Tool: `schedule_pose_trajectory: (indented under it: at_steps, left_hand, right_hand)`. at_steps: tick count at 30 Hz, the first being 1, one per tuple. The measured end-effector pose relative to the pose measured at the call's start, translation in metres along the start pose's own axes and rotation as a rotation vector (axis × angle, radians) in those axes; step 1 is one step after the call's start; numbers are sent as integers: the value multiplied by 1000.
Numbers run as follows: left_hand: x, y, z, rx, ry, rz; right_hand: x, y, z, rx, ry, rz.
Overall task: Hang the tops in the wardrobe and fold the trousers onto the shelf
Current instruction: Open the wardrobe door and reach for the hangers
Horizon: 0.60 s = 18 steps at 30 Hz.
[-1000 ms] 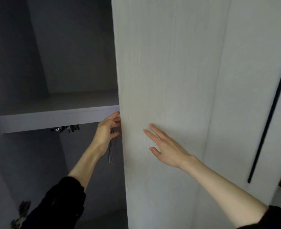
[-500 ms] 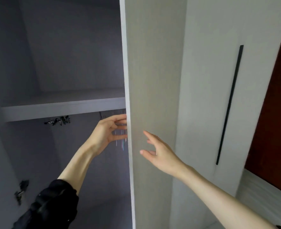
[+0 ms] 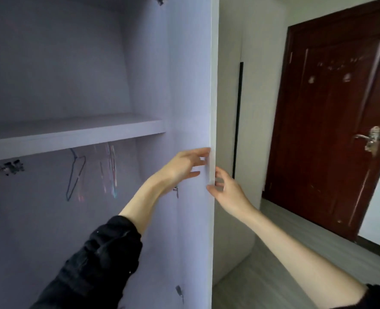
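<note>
At far left I see the open wardrobe (image 3: pixel 50 63), pale grey inside, with a shelf (image 3: pixel 73 134) running across it. Under the shelf hang a thin wire hanger (image 3: pixel 75 175) and, just to its right, a blurred cluster of coloured hangers (image 3: pixel 111 170). No tops or trousers are in view. My left hand (image 3: pixel 180 166), reaching from a black sleeve (image 3: pixel 99 259), has its fingers loosely spread, the fingertips touching the inner side of the wardrobe door's edge (image 3: pixel 213 108). My right hand (image 3: pixel 227 190) is on the outer side of that edge, fingers slightly curled and apart, thumb against the edge. At far right stands a dark red room door (image 3: pixel 331 121) with a metal lever handle (image 3: pixel 369 139).
</note>
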<state>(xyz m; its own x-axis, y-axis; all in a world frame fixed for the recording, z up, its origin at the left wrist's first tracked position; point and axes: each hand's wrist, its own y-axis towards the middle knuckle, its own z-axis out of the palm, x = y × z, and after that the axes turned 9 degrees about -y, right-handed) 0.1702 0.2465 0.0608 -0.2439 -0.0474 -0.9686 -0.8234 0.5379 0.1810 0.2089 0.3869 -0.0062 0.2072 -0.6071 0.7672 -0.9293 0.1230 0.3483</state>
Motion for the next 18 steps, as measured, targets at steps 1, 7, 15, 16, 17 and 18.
schedule_pose_trajectory:
  at_steps: [1, 7, 15, 16, 17, 18]
  left_hand:
    - [0, 6, 12, 17, 8, -9]
    - [15, 29, 56, 51, 41, -16]
    - [60, 26, 26, -72, 30, -85]
    - [68, 23, 17, -93, 38, -96]
    - [75, 21, 9, -114, 51, -107]
    - [82, 18, -2, -145, 64, -117]
  right_hand:
    - [-7, 2, -8, -25, 2, 37]
    - [-40, 23, -58, -19, -67, 224]
    - [-49, 23, -38, 36, -287, 126]
    - [-48, 25, -29, 72, -290, 109]
    - [-47, 27, -21, 104, -285, 93]
    - [-46, 33, -10, 141, -276, 83]
